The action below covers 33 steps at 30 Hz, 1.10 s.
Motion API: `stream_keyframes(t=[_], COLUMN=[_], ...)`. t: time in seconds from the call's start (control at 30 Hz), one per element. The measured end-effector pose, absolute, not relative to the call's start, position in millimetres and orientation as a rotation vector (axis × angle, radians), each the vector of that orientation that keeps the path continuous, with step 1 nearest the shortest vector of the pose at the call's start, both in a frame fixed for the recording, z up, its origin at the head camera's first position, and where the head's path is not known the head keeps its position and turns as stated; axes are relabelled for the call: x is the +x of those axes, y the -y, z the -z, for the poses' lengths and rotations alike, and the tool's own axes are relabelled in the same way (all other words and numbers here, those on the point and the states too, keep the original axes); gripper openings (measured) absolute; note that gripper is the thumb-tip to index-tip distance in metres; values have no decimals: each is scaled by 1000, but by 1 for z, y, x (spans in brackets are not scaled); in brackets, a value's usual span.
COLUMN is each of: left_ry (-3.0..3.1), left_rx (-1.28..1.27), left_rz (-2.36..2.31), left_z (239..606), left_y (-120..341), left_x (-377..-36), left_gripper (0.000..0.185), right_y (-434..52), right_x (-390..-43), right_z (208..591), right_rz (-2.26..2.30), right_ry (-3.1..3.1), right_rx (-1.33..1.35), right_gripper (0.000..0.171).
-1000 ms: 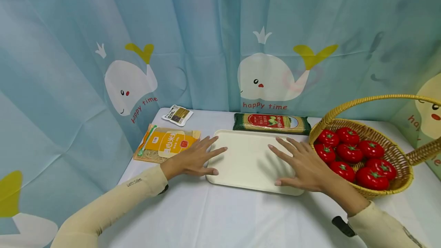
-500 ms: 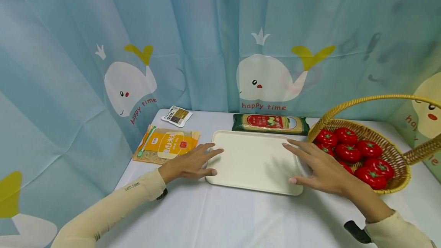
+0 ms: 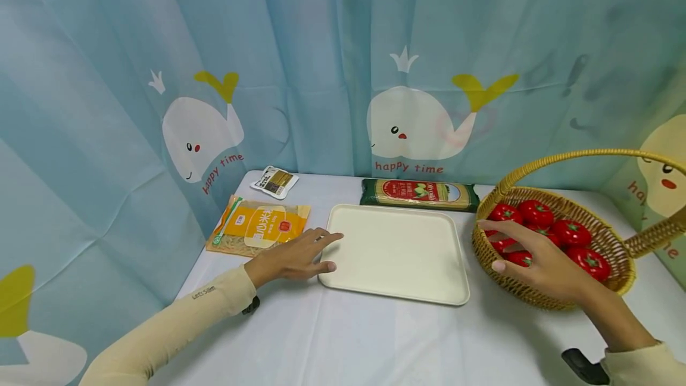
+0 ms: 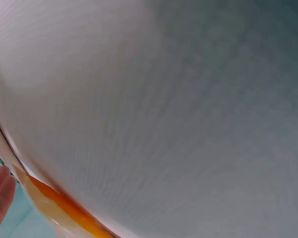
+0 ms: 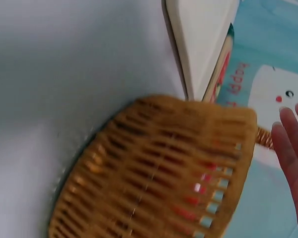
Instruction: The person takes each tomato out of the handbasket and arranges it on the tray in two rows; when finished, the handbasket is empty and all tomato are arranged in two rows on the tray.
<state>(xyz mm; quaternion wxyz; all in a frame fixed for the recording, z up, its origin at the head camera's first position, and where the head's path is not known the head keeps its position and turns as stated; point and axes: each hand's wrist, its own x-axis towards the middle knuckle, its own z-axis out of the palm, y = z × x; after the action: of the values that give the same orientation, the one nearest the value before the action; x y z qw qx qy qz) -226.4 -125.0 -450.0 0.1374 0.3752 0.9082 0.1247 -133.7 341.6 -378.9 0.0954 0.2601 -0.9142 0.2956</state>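
A cream tray (image 3: 396,252) lies flat on the white table. My left hand (image 3: 297,253) rests open at the tray's left edge, fingers straight, next to an orange food packet (image 3: 258,226). My right hand (image 3: 530,252) hovers open over the near left rim of a wicker basket (image 3: 616,255) full of red tomatoes (image 3: 570,233), fingers spread and holding nothing. In the right wrist view the basket's (image 5: 154,173) woven side fills the frame, with the fingers (image 5: 290,148) at the right edge. The left wrist view shows mostly white cloth and an edge of the orange packet (image 4: 64,208).
A green noodle packet (image 3: 419,193) lies behind the tray by the curtain. A small dark sachet (image 3: 275,180) sits at the back left. The basket's tall handle (image 3: 579,156) arches over the tomatoes. A blue whale-print curtain (image 3: 343,64) closes off the back and sides.
My right hand has left the tray and moved right, over the basket's near rim. My left hand has slid slightly left, off the tray's surface to its edge.
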Motion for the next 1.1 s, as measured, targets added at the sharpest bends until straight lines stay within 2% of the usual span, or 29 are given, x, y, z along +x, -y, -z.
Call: stream_keyframes(t=[0.23,0.47,0.83,1.1], left_ry=[-2609,-2596,-2594,-2597], left_rx=[1019,975,938,881], left_rz=[-386,-419,-471,-493], left_z=[449,445,444,448], left_y=[126,126,125,127], left_x=[-225,-226,-224,-228], left_gripper=[69,78,78,81], right_y=[-371,-403,-416,-422], right_x=[-137,-145,-154,-162], right_z=[382,391,391,391], right_rz=[-945,-871,-811,-861], right_ry=[2740,2902,3111,3230], right_rx=[694,529,407,488], right_gripper=[50,38,48,51])
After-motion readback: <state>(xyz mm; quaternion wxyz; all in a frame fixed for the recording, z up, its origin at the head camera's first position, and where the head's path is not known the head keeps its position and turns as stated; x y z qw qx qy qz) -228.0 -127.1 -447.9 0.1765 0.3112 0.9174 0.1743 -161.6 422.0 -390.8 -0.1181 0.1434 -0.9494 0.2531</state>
